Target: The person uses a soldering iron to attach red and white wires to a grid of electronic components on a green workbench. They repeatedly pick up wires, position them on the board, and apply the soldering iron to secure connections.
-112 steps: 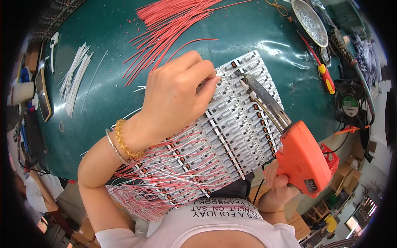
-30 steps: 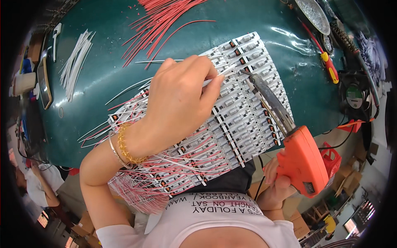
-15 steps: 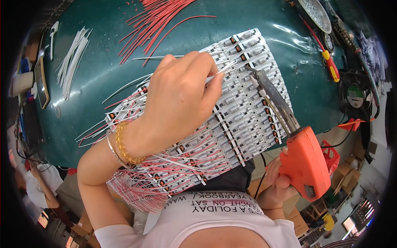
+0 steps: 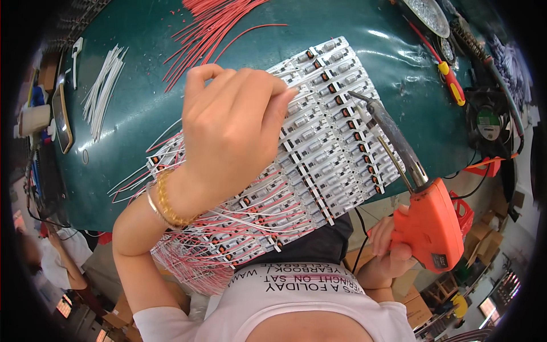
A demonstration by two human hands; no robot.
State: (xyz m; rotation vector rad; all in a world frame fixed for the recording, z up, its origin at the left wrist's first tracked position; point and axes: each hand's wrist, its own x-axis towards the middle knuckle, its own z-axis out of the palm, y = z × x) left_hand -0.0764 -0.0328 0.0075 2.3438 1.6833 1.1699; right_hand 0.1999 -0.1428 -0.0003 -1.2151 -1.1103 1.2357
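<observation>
A panel of small circuit boards (image 4: 319,165) lies tilted over the table's near edge, with rows of silver and orange-black parts. Red and white wires (image 4: 256,222) trail from its lower left part. My left hand (image 4: 231,131) hovers over the panel's upper left, thumb and forefinger pinched together; whatever is between them cannot be made out. In my right hand (image 4: 393,248) is an orange soldering gun (image 4: 430,228), gripped by its handle. Its dark tip points up and left, over the panel's upper right rows, apart from my left fingertips.
Loose red wires (image 4: 213,28) lie at the far side of the green table (image 4: 142,85), white wires (image 4: 103,94) at the left. To the right are a screwdriver (image 4: 453,85), a metal dish (image 4: 427,17) and a black fan (image 4: 489,122). Another person's arm (image 4: 68,259) shows at lower left.
My left hand has drawn left, away from the iron's tip; the white wire ends that showed past its fingertips no longer show. The soldering gun has shifted slightly right.
</observation>
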